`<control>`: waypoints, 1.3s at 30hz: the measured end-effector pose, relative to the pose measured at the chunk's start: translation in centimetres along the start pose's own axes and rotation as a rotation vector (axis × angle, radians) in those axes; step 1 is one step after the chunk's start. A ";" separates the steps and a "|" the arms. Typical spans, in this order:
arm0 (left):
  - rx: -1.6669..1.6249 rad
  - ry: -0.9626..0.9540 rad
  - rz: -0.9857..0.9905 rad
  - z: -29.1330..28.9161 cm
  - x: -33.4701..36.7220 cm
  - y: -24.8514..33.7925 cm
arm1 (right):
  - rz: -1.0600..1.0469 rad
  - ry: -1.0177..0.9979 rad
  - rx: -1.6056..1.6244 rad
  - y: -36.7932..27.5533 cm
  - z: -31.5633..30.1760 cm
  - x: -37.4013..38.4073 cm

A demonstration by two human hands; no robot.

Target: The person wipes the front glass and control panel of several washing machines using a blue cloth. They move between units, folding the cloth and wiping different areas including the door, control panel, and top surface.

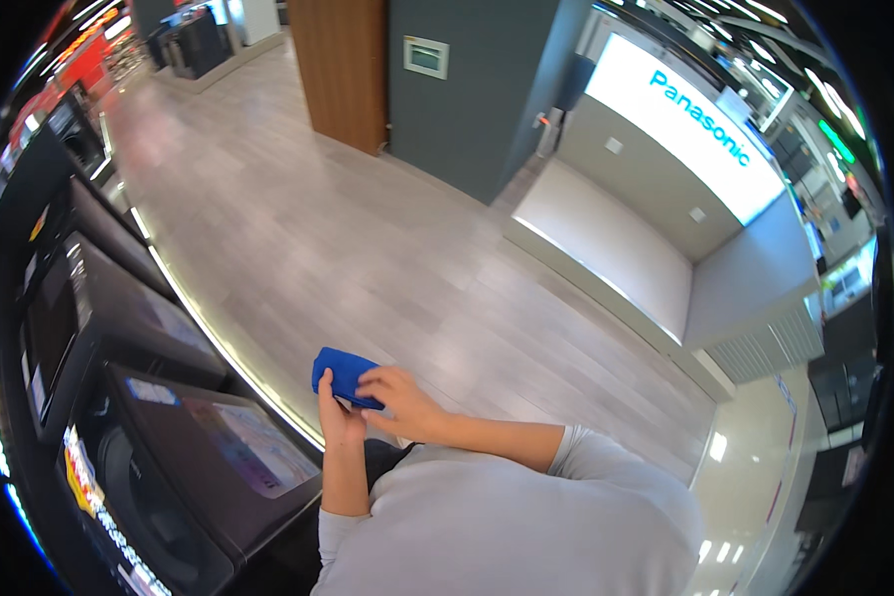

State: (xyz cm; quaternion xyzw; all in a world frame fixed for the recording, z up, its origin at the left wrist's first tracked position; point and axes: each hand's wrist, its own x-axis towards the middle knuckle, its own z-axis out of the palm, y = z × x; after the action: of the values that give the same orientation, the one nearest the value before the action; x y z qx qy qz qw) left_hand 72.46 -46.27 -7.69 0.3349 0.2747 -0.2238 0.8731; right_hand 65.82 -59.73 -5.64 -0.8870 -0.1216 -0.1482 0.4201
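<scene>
A folded blue cloth [342,371] is held up in front of my body, above the floor. My left hand [340,421] grips it from below and the near left side, with the thumb up along its edge. From the right, my right hand [405,401] has its bent fingers on the cloth's near right part. The palm side of both hands and the underside of the cloth are hidden.
Dark front-loading washing machines [204,447] line my left, on a platform with a lit edge strip [204,323]. A low grey display bench [606,248] under a bright lit sign stands ahead right. A dark grey pillar [467,99] and wooden panel [340,70] rise ahead.
</scene>
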 end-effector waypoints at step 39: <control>0.593 -0.815 -0.384 15.1 30.7 23.4 | 0.766 1.058 1.371 9.4 5.6 37.2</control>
State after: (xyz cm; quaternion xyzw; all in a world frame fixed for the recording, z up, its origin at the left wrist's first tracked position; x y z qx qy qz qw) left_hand 113.93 -47.48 -6.79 0.3966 -0.1052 -0.5593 0.7203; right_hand 104.39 -57.80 -2.12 -0.2444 0.3234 -0.2794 0.8704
